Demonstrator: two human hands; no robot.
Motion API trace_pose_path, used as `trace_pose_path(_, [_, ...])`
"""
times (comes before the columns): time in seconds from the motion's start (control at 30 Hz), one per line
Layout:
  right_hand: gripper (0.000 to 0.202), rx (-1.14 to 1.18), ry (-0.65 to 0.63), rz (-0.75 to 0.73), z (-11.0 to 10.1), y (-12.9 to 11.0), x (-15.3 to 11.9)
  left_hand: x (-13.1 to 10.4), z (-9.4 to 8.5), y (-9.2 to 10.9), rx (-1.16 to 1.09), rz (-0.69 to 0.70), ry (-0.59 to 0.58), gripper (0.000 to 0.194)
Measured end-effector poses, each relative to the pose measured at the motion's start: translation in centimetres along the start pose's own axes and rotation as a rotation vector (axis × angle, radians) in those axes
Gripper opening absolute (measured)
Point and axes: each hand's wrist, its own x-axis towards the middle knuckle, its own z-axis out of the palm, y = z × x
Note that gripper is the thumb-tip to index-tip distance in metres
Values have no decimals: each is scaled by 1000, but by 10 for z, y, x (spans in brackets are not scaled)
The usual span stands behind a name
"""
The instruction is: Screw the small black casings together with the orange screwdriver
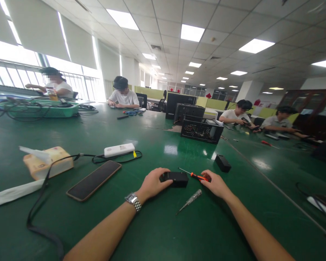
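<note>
My left hand point(155, 183) grips a black box point(177, 179), right hand point(215, 183) pinches an orange-black screwdriver point(196, 176), clear screwdriver point(193, 198) lying closer to the table's point(163, 228) near edge.

Single head-worn view, looking forward and down, close above green table point(157, 232)

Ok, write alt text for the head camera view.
A person's left hand holds a small black rectangular box on a glossy green table, while the right hand grasps an orange-and-black-handled screwdriver. Nearer the viewer lies a clear-handled screwdriver, with a dark-screened phone off to the left.
</note>
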Motion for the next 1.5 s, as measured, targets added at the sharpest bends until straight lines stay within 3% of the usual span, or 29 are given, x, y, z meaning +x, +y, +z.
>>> trace_pose_path(0.07, [30,-41,-1,-30,-5,-8,-2,2,-2,-4,4,-21,29,33])
trace_pose_path(0.17, [24,-87,-37,-130,-13,-29,-8,3,-4,-7,-8,0,42,36])
trace_pose_path(0.3, [25,-239,-208,-371,-17,-63,-21,2,-5,-4,12,9,60,30])
trace_pose_path(0.43, [17,-315,-338,-455,-10,-80,-27,3,-6,-2,26,-16,96,28])
trace_pose_path(0.57, [12,-273,-327,-367,-9,-75,-25,4,-6,-3,-20,-92,114,28])
trace_pose_path(0.7, [17,-196,-221,-267,-17,-62,-21,4,-7,-5,-46,-108,126,28])
trace_pose_path(1.07, [21,-69,-52,-211,-27,-44,-17,4,-8,-2,-42,-93,110,28])
trace_pose_path(1.5, [18,60,15,-169,-30,-36,-14,6,-23,-8,-155,0,-81,32])
